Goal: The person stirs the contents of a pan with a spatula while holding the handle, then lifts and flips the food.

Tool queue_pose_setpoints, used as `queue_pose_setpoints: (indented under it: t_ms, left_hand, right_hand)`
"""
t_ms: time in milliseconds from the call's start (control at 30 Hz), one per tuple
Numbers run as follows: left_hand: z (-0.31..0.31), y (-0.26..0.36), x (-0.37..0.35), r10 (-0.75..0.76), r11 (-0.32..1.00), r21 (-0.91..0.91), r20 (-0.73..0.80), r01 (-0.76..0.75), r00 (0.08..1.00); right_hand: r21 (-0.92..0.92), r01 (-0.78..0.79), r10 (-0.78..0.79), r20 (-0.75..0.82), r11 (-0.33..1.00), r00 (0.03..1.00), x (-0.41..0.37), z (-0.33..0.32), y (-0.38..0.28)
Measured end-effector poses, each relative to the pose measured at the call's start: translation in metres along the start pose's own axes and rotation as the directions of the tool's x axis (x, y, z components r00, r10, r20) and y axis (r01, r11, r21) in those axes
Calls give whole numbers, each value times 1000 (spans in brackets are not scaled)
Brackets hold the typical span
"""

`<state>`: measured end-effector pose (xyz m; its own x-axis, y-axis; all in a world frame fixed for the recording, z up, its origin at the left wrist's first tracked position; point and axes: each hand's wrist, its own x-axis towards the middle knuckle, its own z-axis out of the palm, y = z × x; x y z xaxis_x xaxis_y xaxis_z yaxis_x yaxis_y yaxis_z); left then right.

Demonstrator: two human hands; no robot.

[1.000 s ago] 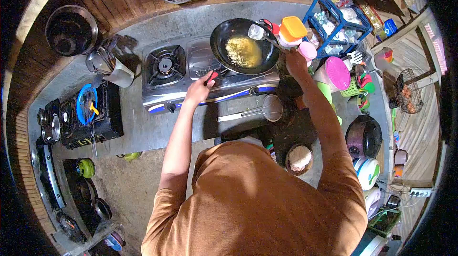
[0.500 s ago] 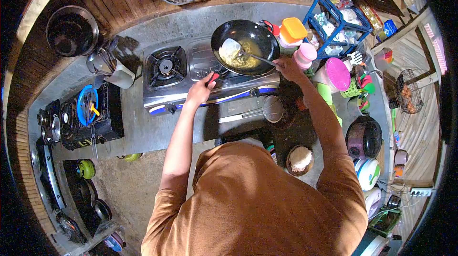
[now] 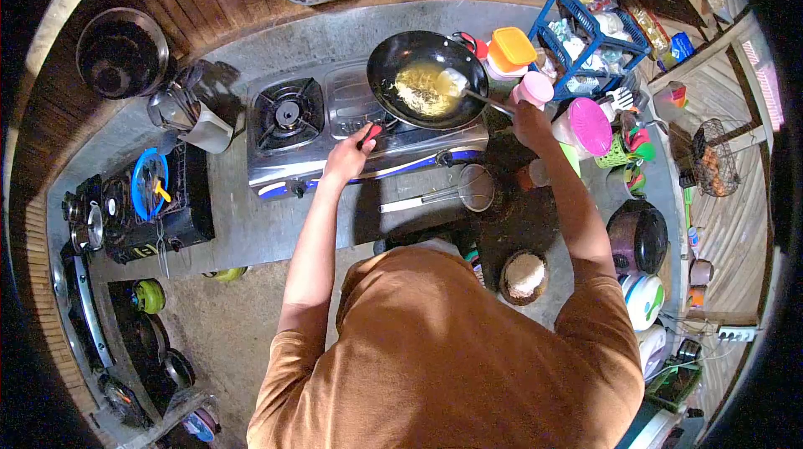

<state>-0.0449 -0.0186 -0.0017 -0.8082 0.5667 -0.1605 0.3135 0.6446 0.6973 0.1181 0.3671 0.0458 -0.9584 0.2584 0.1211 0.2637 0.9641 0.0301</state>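
Note:
A black wok [image 3: 393, 60] is on the right side of the two-burner gas stove [image 3: 351, 166]. My left hand [image 3: 347, 158] is closed around the wok's red-and-black handle, at its near left side. In my right hand [image 3: 531, 125] is a spatula [image 3: 452, 82], gripped by its dark handle. Its pale blade rests in the right part of the wok, beside a heap of yellowish shredded food [image 3: 418, 91] lying in oil or liquid. The food's exact kind is hard to make out. The left burner [image 3: 287, 113] has nothing on it.
A strainer [image 3: 475, 189] lies in front of the stove. Plastic containers [image 3: 511, 49] and a blue rack [image 3: 577, 56] crowd the right side. A utensil holder [image 3: 208, 133] leans at the left. A bowl of pale food [image 3: 525, 276] stands near my body.
The spatula has moved from the left part of the wok to the right, with my right hand shifting rightward. My left hand stays on the wok handle.

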Motion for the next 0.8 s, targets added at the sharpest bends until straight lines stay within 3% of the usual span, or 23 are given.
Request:
queue_pose_setpoints:
  t_ms: [33,67,133,267,333,467,533,600,667,700,767,800]
  left_hand:
    - [-1,1,-1,0,1000,4,9,0,1000]
    - [0,1,0,0,1000,5,8,0,1000]
    - [1,0,0,17,1000,12,-14,-17,1000]
    - [-1,1,-1,-4,1000,27,12,4,1000]
    - [-1,1,-1,0,1000,23,18,0,1000]
    - [0,2,0,-32,999,1,15,32,999]
    - [4,-3,1,30,1000,0,-16,-30,999]
    - [3,3,-4,12,1000,4,-22,-12,1000]
    - [3,8,-8,0,1000,12,-22,0,1000]
    - [4,9,-9,3,1000,21,-27,-3,1000]
    - [6,11,-10,10,999,35,-27,-9,1000]
    - [8,11,-11,-3,1000,18,-21,4,1000]
  right_hand:
    - [19,113,-112,-16,993,994,-4,-1,-1]
    - [19,113,-112,-17,993,994,-2,3,-1]
    - [200,93,-128,172,975,977,6,11,-6]
    - [374,100,-180,184,922,966,5,8,-26]
    - [484,120,-176,72,867,982,5,1,-35]
    - [388,53,-46,-26,920,999,8,3,-57]
    - [259,34,-9,-95,965,995,9,4,-76]
    - [282,-4,53,-166,959,985,1,5,-104]
    - [410,212,-95,-286,887,953,-8,-1,-126]
    - [414,208,-90,-287,886,954,-10,0,-137]
    - [450,-10,57,-90,893,994,-12,1,-156]
    - [453,-17,63,-88,891,994,-15,2,-162]
